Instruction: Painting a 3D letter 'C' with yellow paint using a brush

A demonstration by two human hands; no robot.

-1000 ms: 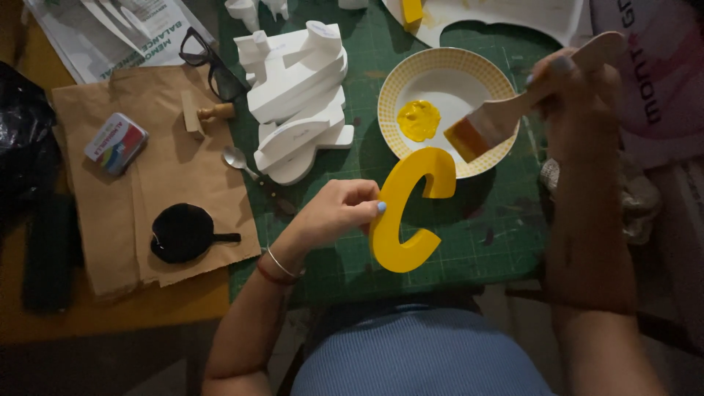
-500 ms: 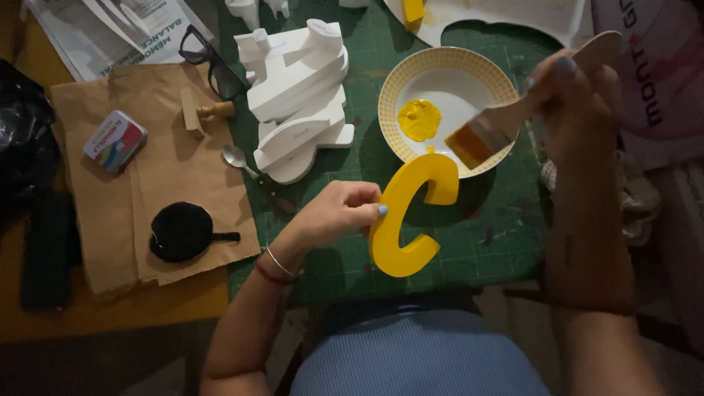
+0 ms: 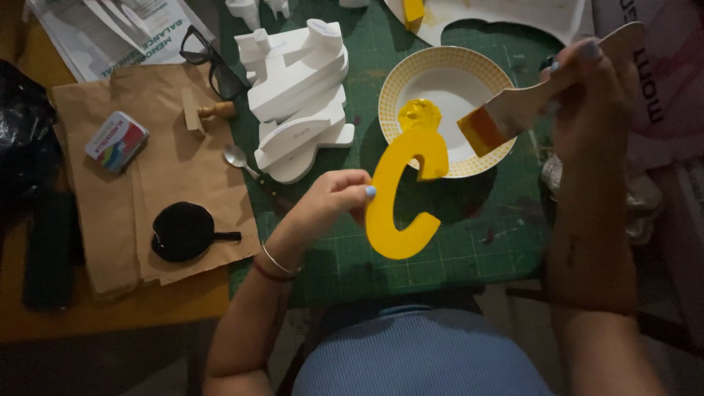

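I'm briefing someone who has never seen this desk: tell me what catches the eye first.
The bright yellow letter C stands out most, held up by the left hand over the green cutting mat. Just right of it, the right hand holds a flat wooden brush with yellow-tipped bristles above a plate holding a blob of yellow paint. A heap of white cut-out letters sits left of the plate.

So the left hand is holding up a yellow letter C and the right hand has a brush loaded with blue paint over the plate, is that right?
Not quite: the head view shows the brush in the right hand loaded with yellow paint, not blue. The left hand does hold up the yellow letter C, and the brush is over the plate.
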